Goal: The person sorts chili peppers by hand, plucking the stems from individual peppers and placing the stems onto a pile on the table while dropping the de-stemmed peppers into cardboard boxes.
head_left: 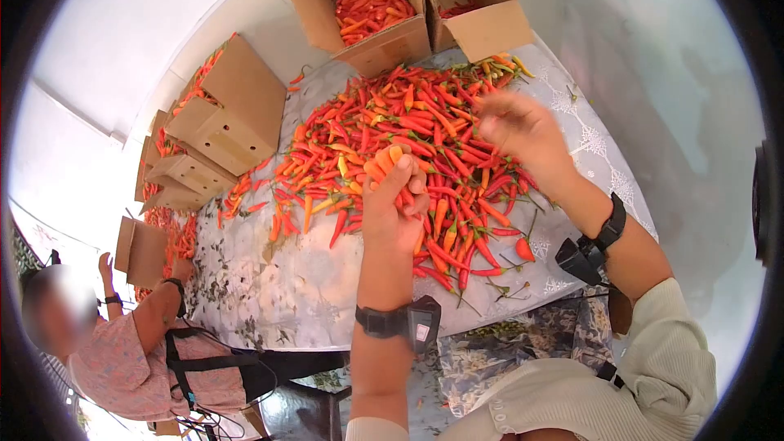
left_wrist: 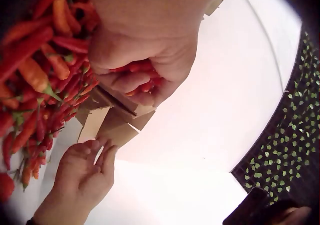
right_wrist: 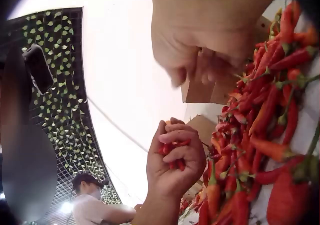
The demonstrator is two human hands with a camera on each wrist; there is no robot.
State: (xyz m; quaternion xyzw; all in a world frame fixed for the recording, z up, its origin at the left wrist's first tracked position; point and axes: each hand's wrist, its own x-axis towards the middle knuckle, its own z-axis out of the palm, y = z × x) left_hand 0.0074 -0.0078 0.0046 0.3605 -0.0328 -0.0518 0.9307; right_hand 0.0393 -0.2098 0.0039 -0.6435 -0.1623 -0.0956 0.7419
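Left hand [head_left: 396,204] clutches a bunch of chillies [head_left: 388,162] upright, seemingly collecting picks. Right hand [head_left: 518,126], at two o'clock, hangs loose-fingered and empty over the tabletop [head_left: 302,294] pile [head_left: 384,114].

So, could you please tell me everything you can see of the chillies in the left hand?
The bunch of chillies is a small handful of slim, glossy peppers, orange and red, gripped in the curled left hand. Their orange ends stick up out of the fist, while the red ones show between the fingers in the wrist views. The hand holds them raised above the chilli pile.
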